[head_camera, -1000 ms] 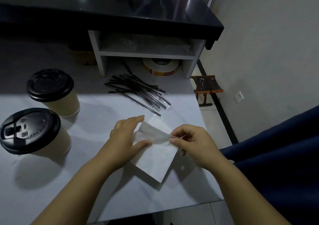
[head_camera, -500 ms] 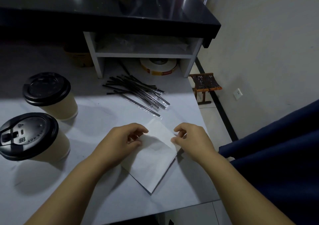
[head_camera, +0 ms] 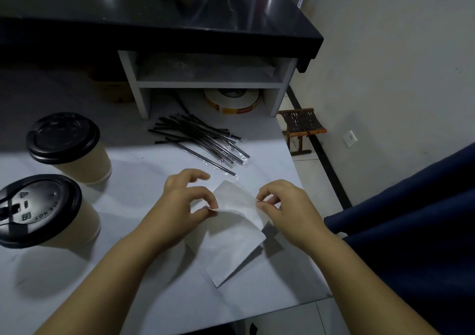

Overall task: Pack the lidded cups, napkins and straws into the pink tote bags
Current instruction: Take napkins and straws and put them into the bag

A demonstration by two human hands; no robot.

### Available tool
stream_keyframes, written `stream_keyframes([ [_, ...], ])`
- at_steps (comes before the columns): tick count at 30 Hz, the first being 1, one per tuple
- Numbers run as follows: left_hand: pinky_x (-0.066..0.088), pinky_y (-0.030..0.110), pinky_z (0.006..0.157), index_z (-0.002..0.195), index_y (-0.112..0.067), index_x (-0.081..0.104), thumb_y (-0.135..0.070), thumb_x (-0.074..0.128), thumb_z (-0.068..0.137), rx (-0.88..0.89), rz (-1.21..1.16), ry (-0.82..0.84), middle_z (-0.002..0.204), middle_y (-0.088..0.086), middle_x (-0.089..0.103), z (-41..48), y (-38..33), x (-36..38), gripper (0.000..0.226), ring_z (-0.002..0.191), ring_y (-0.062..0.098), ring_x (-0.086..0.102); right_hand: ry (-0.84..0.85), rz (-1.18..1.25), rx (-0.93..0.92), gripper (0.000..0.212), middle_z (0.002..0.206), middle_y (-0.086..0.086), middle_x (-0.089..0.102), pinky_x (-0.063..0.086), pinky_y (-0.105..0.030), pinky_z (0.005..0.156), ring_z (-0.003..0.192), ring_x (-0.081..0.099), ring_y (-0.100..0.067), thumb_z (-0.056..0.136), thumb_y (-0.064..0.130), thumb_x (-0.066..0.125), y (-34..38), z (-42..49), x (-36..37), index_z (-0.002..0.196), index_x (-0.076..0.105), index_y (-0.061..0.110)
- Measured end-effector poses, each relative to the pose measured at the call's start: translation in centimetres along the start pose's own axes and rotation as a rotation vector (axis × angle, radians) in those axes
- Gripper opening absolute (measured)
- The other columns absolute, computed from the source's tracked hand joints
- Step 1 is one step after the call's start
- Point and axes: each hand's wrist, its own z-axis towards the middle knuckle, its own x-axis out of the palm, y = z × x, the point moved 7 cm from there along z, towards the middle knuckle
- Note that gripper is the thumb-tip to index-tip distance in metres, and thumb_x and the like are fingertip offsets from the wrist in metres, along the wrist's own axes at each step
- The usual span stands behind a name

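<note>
Two lidded cups (head_camera: pixel 67 152) stand left on the table (head_camera: pixel 144 296), straws (head_camera: pixel 203 141) beyond. Left hand (head_camera: pixel 180 203) and right hand (head_camera: pixel 288 208) each pinch the napkin (head_camera: pixel 231 239) with curled fingers, top sheet raised. Likely separating one; next, peel cleanly. No tote bag shows.

Two hands, left (head_camera: pixel 180 206) and right (head_camera: pixel 288 206), pinch a white napkin (head_camera: pixel 231 234) on a table (head_camera: pixel 154 296) beside two lidded cups (head_camera: pixel 69 149) and wrapped straws (head_camera: pixel 203 141).

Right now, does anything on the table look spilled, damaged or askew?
Nothing stands out. The far cup and near cup stand upright, lids on; the straws lie loosely fanned; left hand and right hand pinch a napkin.
</note>
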Motion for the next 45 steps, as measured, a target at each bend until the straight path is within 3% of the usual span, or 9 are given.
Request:
stream_keyframes([
  [6, 0.035, 0.007, 0.086, 0.071, -0.039, 0.058, -0.017, 0.070, 0.078, 0.002, -0.142, 0.031, 0.114, -0.020, 0.055, 0.5, 0.2, -0.1, 0.026, 0.107, -0.003, 0.050, 0.058, 0.292, 0.017, 0.015, 0.080, 0.011, 0.068, 0.054, -0.028, 0.070, 0.073, 0.061, -0.011, 0.082, 0.011, 0.068, 0.7, -0.7, -0.2, 0.076, 0.068, 0.025],
  [13, 0.045, 0.018, 0.058, 0.087, -0.042, 0.048, -0.022, 0.073, 0.074, -0.127, -0.225, -0.049, 0.085, -0.023, 0.059, 1.0, 1.4, -0.8, 0.034, 0.060, 0.008, 0.054, 0.022, 0.421, 0.010, 0.019, 0.084, 0.007, 0.069, 0.055, -0.029, 0.071, 0.077, 0.063, -0.015, 0.080, 0.007, 0.071, 2.0, 0.5, -0.6, 0.082, 0.068, 0.026],
  [17, 0.046, 0.012, 0.055, 0.098, -0.052, 0.046, -0.026, 0.073, 0.074, -0.168, -0.258, -0.084, 0.085, -0.019, 0.060, 1.4, 1.8, -1.8, 0.045, 0.069, 0.003, 0.057, 0.121, 0.434, 0.169, 0.026, 0.094, 0.001, 0.063, 0.053, -0.023, 0.061, 0.072, 0.061, -0.014, 0.083, 0.021, 0.070, 1.6, 1.5, 0.3, 0.107, 0.060, 0.020],
  [25, 0.041, 0.009, 0.060, 0.096, -0.054, 0.044, -0.028, 0.070, 0.078, -0.174, -0.187, -0.141, 0.080, -0.011, 0.059, 1.7, 2.5, -1.9, 0.041, 0.067, 0.000, 0.053, 0.255, 0.155, 0.220, 0.035, 0.084, 0.004, 0.068, 0.051, -0.020, 0.058, 0.067, 0.066, -0.007, 0.070, 0.025, 0.080, 1.8, 2.0, 2.4, 0.099, 0.060, 0.024],
  [29, 0.042, 0.012, 0.061, 0.102, -0.047, 0.045, -0.036, 0.069, 0.078, -0.194, -0.188, -0.134, 0.083, -0.012, 0.059, 1.9, 2.8, -1.7, 0.036, 0.073, 0.002, 0.056, 0.186, 0.143, 0.190, 0.011, 0.077, -0.005, 0.068, 0.058, -0.041, 0.064, 0.064, 0.068, -0.022, 0.077, 0.021, 0.072, 2.1, 2.5, 2.0, 0.084, 0.064, 0.018],
  [34, 0.041, 0.029, 0.092, 0.129, -0.040, 0.032, -0.044, 0.076, 0.065, -0.200, -0.149, -0.164, 0.121, -0.015, 0.042, 1.8, 3.3, -2.7, 0.078, 0.115, 0.008, 0.040, 0.055, 0.198, 0.025, 0.008, 0.073, 0.005, 0.061, 0.052, -0.040, 0.072, 0.068, 0.057, -0.015, 0.080, 0.011, 0.067, 3.6, 3.1, 0.3, 0.080, 0.063, 0.018],
  [38, 0.039, 0.026, 0.094, 0.137, -0.041, 0.022, -0.039, 0.084, 0.057, -0.245, -0.281, -0.025, 0.124, -0.019, 0.048, 2.1, 3.5, -2.7, 0.101, 0.114, 0.002, 0.045, 0.116, 0.390, -0.035, 0.015, 0.069, -0.002, 0.058, 0.051, -0.036, 0.063, 0.066, 0.053, -0.015, 0.080, 0.001, 0.067, 4.8, 3.7, 0.4, 0.074, 0.060, 0.013],
  [42, 0.055, 0.038, 0.077, 0.103, -0.030, 0.061, -0.013, 0.078, 0.068, -0.236, -0.360, -0.065, 0.090, -0.010, 0.070, 2.5, 3.7, -3.8, 0.043, 0.082, 0.007, 0.066, 0.175, 0.364, -0.040, 0.010, 0.072, 0.000, 0.063, 0.054, -0.031, 0.061, 0.066, 0.058, -0.014, 0.081, 0.010, 0.069, 5.2, 5.4, 0.7, 0.078, 0.063, 0.017],
  [45, 0.052, 0.030, 0.060, 0.078, -0.026, 0.064, -0.023, 0.072, 0.074, -0.251, -0.118, -0.133, 0.071, -0.010, 0.067, 2.6, 4.2, -5.2, 0.010, 0.062, 0.004, 0.061, 0.169, 0.403, 0.012, 0.008, 0.078, 0.003, 0.066, 0.051, -0.024, 0.058, 0.068, 0.061, -0.012, 0.083, 0.031, 0.068, 5.0, 7.2, 1.0, 0.082, 0.067, 0.023],
])
